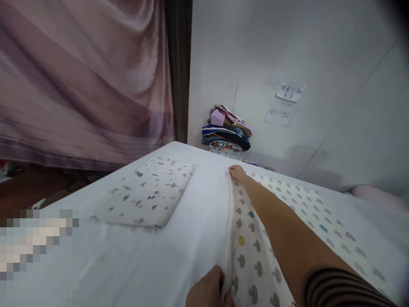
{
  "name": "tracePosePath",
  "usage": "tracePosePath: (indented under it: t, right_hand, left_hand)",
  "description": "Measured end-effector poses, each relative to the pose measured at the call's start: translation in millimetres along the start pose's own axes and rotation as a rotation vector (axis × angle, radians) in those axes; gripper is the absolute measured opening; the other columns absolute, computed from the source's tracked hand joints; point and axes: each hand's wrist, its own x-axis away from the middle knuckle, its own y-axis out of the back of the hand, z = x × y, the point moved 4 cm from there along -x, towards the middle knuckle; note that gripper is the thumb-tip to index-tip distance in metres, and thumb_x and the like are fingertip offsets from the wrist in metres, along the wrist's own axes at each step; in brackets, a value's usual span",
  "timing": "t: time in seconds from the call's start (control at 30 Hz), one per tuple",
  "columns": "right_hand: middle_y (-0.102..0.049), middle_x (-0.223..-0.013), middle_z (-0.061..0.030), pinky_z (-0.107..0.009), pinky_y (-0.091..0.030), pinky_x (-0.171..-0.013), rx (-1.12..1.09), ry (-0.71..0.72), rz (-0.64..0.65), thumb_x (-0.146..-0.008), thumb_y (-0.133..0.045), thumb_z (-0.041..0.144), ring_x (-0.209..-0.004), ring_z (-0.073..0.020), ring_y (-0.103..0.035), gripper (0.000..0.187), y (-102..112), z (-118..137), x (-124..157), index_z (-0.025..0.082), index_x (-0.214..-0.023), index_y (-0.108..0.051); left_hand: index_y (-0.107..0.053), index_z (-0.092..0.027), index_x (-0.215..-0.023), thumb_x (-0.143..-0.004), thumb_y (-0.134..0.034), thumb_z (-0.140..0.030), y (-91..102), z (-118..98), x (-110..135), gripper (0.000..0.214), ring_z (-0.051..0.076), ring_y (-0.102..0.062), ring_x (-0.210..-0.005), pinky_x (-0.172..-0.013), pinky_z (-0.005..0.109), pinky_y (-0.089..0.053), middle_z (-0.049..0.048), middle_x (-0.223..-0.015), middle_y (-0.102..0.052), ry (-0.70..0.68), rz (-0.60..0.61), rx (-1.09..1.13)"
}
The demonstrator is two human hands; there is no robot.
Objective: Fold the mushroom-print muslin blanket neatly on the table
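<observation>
Leftmost, beyond the left fingers' reach, a pink curtain point(86, 81) hangs behind the white table point(204, 204). A blurred-out patch at the lower left cannot be read.

Nearer, to the left of the left fingers and ahead of them, a folded cloth point(143, 194) with small grey prints lies flat. It is apart from both hands; a wide sweep leftward might rumple it.

The left hand point(207, 292), cut off by the bottom of the view, has its fingers curled around the near part of the mushroom cloth's point(249, 251) edge. Should that grip loosen or pull harder than the other, the edge could slip or skew.

Well ahead of the left fingers, just beyond the right ones, stands a pile of folded cloths point(226, 132). Its layers sit unevenly, so a knock from the reaching hand could topple them.

The right hand point(236, 171) pinches the far end of that same edge. The mushroom cloth runs between both sets of fingers and spreads out to their right, passing beneath the right forearm. The arm or its striped sleeve point(338, 285) could drag on the cloth and crease it.
</observation>
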Motion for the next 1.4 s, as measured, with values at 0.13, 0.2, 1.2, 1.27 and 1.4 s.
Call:
tracePosePath:
  t: [0.13, 0.2, 1.2, 1.27, 1.4]
  right_hand:
    - [-0.066, -0.111, -0.0056, -0.028, -0.045, -0.09, -0.078, 0.021, -0.08, -0.086, -0.038, 0.011, -0.103, -0.0171, -0.059, 0.037, 3.1, -4.3, 33.6, 0.016, -0.114, -0.062]
    - [-0.061, -0.121, -0.0065, -0.033, -0.041, -0.097, -0.099, 0.055, -0.107, -0.084, -0.038, 0.011, -0.112, -0.0189, -0.054, 0.04, 0.9, -4.9, 63.2, 0.017, -0.117, -0.06]
    - [-0.011, -0.153, -0.0085, -0.043, -0.004, -0.111, 0.091, -0.104, 0.164, -0.091, -0.017, 0.058, -0.141, -0.0239, -0.005, 0.069, 60.1, -91.3, 345.3, 0.016, -0.145, -0.025]
    - [-0.006, -0.154, -0.0068, -0.043, -0.003, -0.112, 0.066, -0.091, 0.127, -0.09, -0.014, 0.062, -0.141, -0.0229, -0.001, 0.072, 67.1, -98.2, 354.5, 0.017, -0.146, -0.021]
    - [-0.004, -0.154, -0.0068, -0.044, 0.0, -0.112, 0.087, -0.125, 0.064, -0.09, -0.015, 0.063, -0.141, -0.0226, 0.003, 0.073, 79.2, -118.1, 372.3, 0.017, -0.147, -0.019]
  left_hand:
    - [-0.047, -0.024, -0.075, -0.069, -0.05, -0.027, 1.3, -0.7, -1.0, 0.008, 0.022, -0.058, -0.073, -0.066, 0.033, -0.037, 0.0031, -0.072, -0.061, -0.01, -0.038, 0.029]
    - [-0.046, -0.024, -0.074, -0.07, -0.049, -0.025, 1.9, -1.9, 0.6, 0.006, 0.022, -0.058, -0.074, -0.066, 0.033, -0.036, 0.0031, -0.072, -0.061, -0.01, -0.064, 0.014]
    - [-0.053, -0.02, -0.068, -0.075, -0.049, -0.025, 29.0, -10.8, -5.7, 0.01, 0.017, -0.056, -0.065, -0.058, 0.026, -0.033, 0.0, -0.064, -0.06, -0.201, -0.242, -0.064]
    - [-0.053, -0.02, -0.068, -0.075, -0.048, -0.027, 30.0, -11.7, -6.7, 0.011, 0.018, -0.056, -0.064, -0.058, 0.026, -0.034, -0.0002, -0.061, -0.06, -0.195, -0.24, -0.07]
    - [-0.055, -0.021, -0.069, -0.073, -0.048, -0.03, 31.9, -13.0, -6.6, 0.013, 0.019, -0.057, -0.062, -0.058, 0.027, -0.035, -0.0001, -0.059, -0.06, -0.17, -0.241, -0.086]
